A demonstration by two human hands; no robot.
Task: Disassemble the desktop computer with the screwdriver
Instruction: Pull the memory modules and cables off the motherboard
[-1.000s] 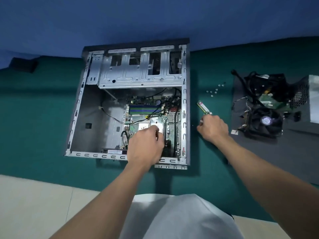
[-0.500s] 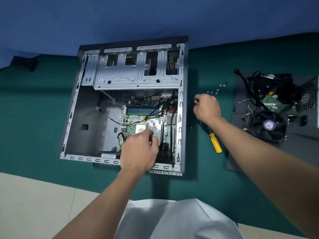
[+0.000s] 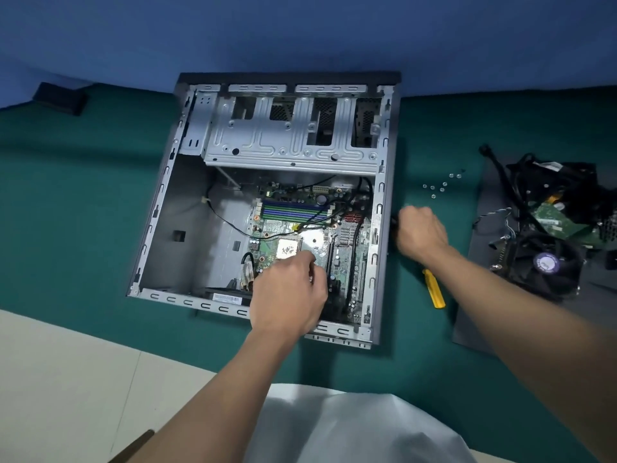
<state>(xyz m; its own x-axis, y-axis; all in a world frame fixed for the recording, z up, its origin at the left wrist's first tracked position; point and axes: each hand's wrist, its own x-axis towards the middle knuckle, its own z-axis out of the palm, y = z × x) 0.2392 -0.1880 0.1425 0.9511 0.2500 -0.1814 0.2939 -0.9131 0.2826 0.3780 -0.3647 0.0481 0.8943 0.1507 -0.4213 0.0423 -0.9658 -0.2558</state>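
Green cloth surface [image 3: 83,195]. On it, open grey sheet-metal computer case [image 3: 187,235], holding a green motherboard [image 3: 277,225] and black cables. Left grip [image 3: 290,292] curled over the board, right grip [image 3: 420,235] curled beside the case wall; contents hidden, cannot tell. Yellow-handled screwdriver [image 3: 434,290] on the cloth under the right wrist. Small silver screws [image 3: 434,188] loose nearby.

This is a makeshift computer-repair spot: a green cloth [image 3: 83,195] is spread below a plain blue wall [image 3: 300,28] at 12 o'clock, with pale tile [image 3: 66,379] showing at 7 o'clock. An opened case [image 3: 187,208] lies at the centre with its motherboard [image 3: 347,235] bare. At 3 o'clock are loose screws [image 3: 442,185], a yellow screwdriver [image 3: 434,292], and a dark mat [image 3: 480,295] carrying a loose fan [image 3: 544,262] and tangled cables [image 3: 551,182].
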